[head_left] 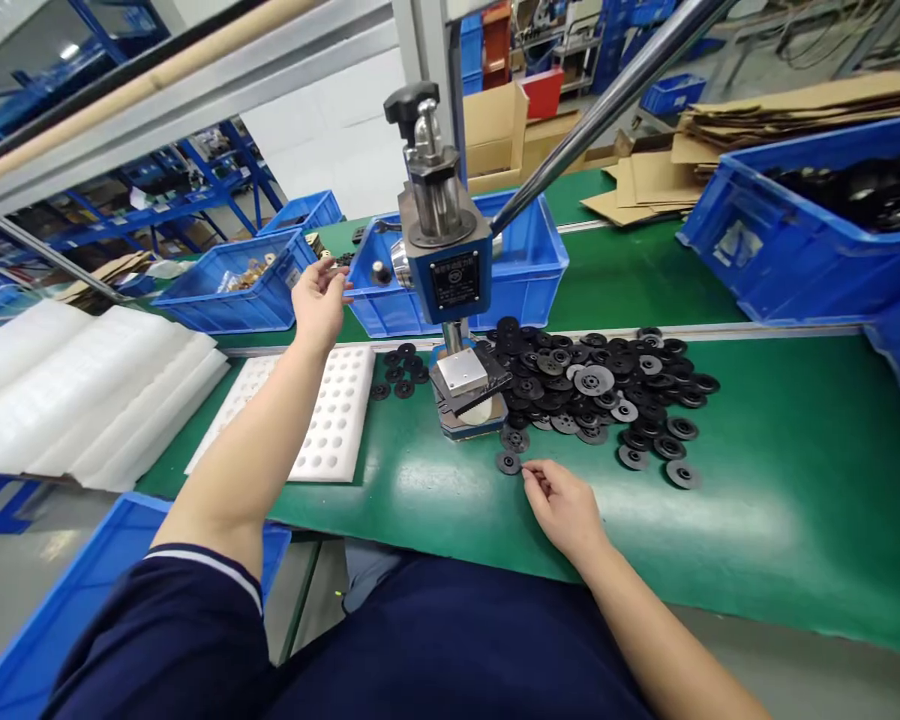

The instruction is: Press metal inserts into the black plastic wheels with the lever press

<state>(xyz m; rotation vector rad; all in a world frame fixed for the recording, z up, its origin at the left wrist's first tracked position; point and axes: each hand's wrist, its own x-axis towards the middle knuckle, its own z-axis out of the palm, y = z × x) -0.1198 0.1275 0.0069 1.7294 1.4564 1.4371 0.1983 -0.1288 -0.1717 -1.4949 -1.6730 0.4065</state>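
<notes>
My right hand [564,508] is low over the green table, thumb and forefinger closed at the right edge of a small black disc [508,462]. Another disc [515,439] lies just behind it. My left hand [319,302] is raised at the back left, beside the blue bins, its fingers curled together; whatever they may hold is too small to make out. Between my hands stands a hand press [450,262] with a metal block [463,371] beneath its ram. Right of the press spreads a pile of black discs [547,385]; several more discs [403,389] lie to its left.
A white foam tray with holes [330,425] lies under my left forearm. Blue bins [232,300] line the back. The press's long lever [607,105] slants up to the right. A large blue bin [802,230] of black parts and cardboard sheets [656,185] stand at right.
</notes>
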